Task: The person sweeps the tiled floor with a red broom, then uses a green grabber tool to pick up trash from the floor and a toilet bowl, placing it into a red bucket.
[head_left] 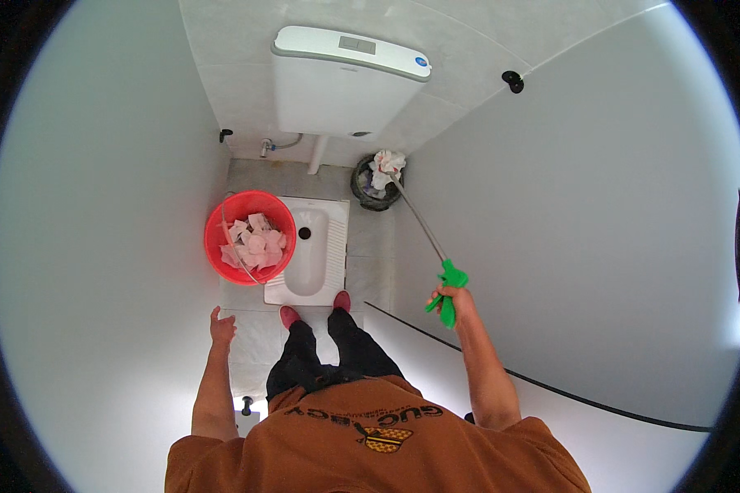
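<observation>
My right hand (462, 301) is wrapped round the green handle of a litter picker (422, 220). Its thin metal shaft slants away to the far right corner, where the tip meets a clump of crumpled white tissue paper (388, 164) at the top of a black-lined waste bin (358, 197). Whether the jaws grip the clump is hard to make out. More used paper lies inside that bin. Off to the left, my left hand (222, 327) holds nothing, its fingers apart. Just beyond it stands a red bucket (214, 245) with a wire handle, holding pale crumpled paper (257, 243).
A white squat toilet (335, 238) is set in the tiled floor, partly covered by the bucket. Above it hangs a white cistern (329, 90) with a pipe and a small valve (265, 148). Grey partitions (567, 214) close in on both sides. My feet stand at the toilet's near edge.
</observation>
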A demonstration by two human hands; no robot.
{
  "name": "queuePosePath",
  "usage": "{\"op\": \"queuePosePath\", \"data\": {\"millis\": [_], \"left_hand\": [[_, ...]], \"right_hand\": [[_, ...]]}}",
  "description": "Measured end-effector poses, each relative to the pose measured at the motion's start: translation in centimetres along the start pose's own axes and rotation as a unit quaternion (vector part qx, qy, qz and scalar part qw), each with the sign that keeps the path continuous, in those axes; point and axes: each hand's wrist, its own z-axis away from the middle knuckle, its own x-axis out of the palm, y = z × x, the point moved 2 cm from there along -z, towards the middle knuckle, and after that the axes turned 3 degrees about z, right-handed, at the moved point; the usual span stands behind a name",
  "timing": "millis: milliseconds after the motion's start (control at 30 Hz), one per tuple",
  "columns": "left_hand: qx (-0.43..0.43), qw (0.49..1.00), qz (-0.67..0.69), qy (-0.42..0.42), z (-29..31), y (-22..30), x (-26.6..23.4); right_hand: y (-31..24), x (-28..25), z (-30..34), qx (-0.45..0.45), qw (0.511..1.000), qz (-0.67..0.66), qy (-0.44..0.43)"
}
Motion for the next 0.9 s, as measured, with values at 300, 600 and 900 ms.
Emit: {"op": "queuePosePath", "data": {"millis": [300,600,900], "left_hand": [[0.025,0.997,-0.076,-0.003,3.7,1.7,3.9],[0.001,0.996,-0.087,0.010,3.5,0.3,3.4],[0.023,0.997,-0.075,-0.021,2.2,1.1,4.1]], "right_hand": [[-2.4,3.4,3.0,0.000,0.999,-0.032,0.001],[-4.9,2.8,7.2,0.038,0.999,-0.012,-0.014],[-6.8,3.8,16.0,0.074,0.997,-0.002,-0.030]]}}
